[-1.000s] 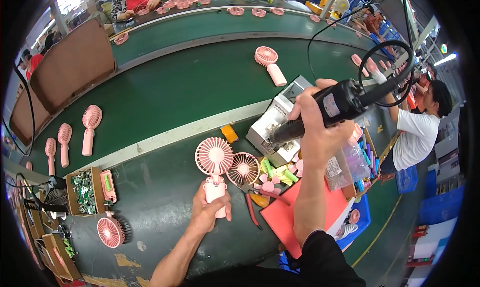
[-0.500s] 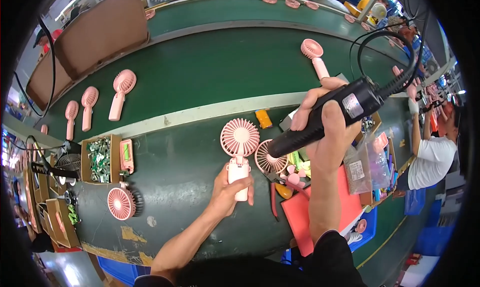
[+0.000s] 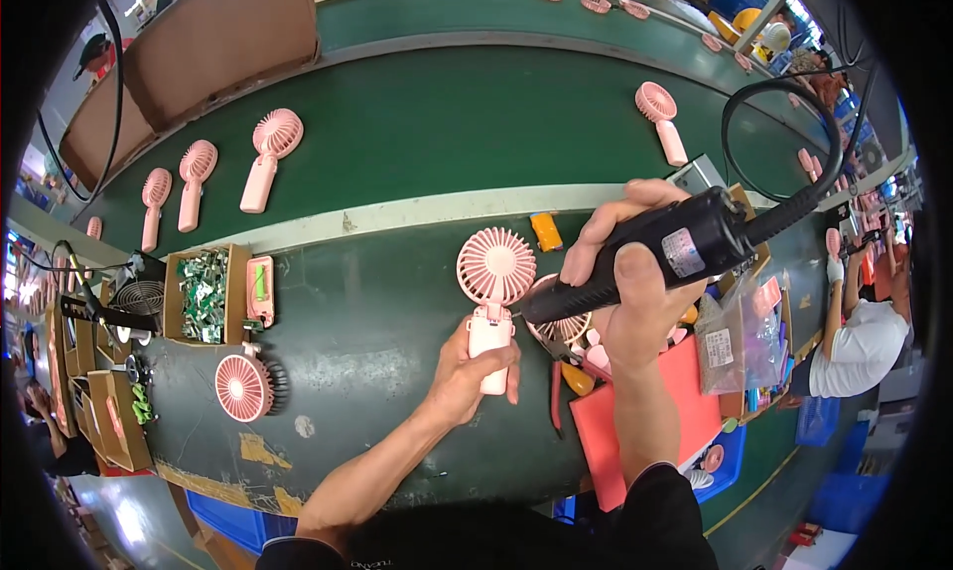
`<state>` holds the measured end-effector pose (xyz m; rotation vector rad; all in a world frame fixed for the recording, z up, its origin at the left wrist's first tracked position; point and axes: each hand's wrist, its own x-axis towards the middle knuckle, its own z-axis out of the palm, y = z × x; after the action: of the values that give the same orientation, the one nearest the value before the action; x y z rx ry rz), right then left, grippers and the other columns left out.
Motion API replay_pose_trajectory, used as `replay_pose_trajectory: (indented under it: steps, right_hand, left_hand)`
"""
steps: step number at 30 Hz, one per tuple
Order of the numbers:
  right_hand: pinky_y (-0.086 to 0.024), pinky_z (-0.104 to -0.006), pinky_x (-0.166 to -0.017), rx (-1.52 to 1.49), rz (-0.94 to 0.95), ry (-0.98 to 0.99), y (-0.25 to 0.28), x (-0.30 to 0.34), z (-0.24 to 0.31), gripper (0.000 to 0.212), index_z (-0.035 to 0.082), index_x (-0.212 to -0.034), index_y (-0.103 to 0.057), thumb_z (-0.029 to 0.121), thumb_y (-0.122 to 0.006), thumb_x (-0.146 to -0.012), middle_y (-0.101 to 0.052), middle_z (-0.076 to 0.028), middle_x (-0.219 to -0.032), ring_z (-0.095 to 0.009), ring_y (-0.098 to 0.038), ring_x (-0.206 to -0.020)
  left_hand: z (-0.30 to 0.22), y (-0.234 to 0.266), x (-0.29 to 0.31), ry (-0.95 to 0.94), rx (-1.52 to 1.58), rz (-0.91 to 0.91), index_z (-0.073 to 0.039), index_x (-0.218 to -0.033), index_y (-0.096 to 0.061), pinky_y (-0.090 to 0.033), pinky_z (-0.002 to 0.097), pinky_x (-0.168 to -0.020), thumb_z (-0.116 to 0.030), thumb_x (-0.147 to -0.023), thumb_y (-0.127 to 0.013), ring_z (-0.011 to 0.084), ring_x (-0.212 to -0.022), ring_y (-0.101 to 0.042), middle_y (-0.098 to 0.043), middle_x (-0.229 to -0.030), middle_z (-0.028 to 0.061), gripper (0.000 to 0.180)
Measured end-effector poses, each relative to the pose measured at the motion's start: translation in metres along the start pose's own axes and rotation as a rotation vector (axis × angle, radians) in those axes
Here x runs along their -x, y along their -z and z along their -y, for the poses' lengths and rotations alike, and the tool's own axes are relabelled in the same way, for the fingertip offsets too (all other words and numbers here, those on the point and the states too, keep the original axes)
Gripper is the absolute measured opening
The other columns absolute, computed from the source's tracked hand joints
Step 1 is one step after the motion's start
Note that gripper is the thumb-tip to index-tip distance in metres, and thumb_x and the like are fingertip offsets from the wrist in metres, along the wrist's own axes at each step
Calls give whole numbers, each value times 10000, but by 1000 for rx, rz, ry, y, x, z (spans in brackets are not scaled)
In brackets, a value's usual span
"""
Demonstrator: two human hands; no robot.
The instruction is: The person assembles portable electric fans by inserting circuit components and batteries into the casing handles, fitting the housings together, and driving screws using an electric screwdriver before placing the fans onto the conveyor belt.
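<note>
My left hand [image 3: 460,376] is closed around the handle of a pink handheld fan [image 3: 496,266], its round grille pointing away from me. In my right hand [image 3: 635,322] is a black electric screwdriver [image 3: 635,255], held almost level with its cord running off to the right. The bit end is at the right side of the fan's neck; whether it touches cannot be made out. Partly under the screwdriver lies another pink fan grille [image 3: 568,329]. An orange block-shaped part [image 3: 546,231] rests just beyond the held fan.
Several pink fans [image 3: 274,138] lie on the green belt [image 3: 447,123] ahead. A box of circuit boards [image 3: 204,297] and a fan head [image 3: 243,387] are at left. Pliers [image 3: 558,396], a red sheet [image 3: 650,401] and plastic bags [image 3: 730,352] lie right. A person in white [image 3: 856,337] works far right.
The screwdriver's bit end has come left and to the neck of the held fan. The whole view has shifted slightly. My left hand keeps its hold on the fan.
</note>
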<state>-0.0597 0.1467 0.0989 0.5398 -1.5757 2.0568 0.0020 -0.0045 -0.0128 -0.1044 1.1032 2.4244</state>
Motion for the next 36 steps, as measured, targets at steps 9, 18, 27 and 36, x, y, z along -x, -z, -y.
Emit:
replay_pose_trajectory:
  steps: [9,18,27,36]
  right_hand:
    - [-537,-303,-519,-25,16,-30,-3,-2,-12,431,-57,-1199,-445,115,-657,-866,-613,-167,-850,-192,-613,-584]
    - [-505,-287,-555,1,-50,-210,-19,8,-5,417,-23,-1128,-473,-72,-647,-752,-613,-151,-724,-173,-596,-575]
    - [-505,-291,-527,37,17,-176,-10,10,-6,427,-25,-1103,-479,-63,-695,-737,-595,-141,-679,-179,-609,-579]
    - [-516,-273,-525,157,94,-73,-21,15,-9,485,-18,-1102,-460,-103,-701,-690,-610,-130,-728,-160,-616,-591]
  left_hand:
    - [-1,1,-4,16,10,-11,-16,-1151,-426,-509,342,-454,-3,-847,-579,215,-579,-605,-557,-818,116,340]
    - [-1,4,1,34,-5,-44,-10,-1132,-433,-508,347,-450,3,-818,-601,224,-570,-602,-569,-832,124,355]
    - [1,2,-2,47,-36,-24,-8,-1127,-429,-509,354,-448,6,-815,-579,224,-569,-595,-570,-852,147,346]
    - [-9,11,4,24,23,23,-6,-1215,-419,-511,349,-443,18,-813,-591,218,-562,-594,-581,-844,149,438]
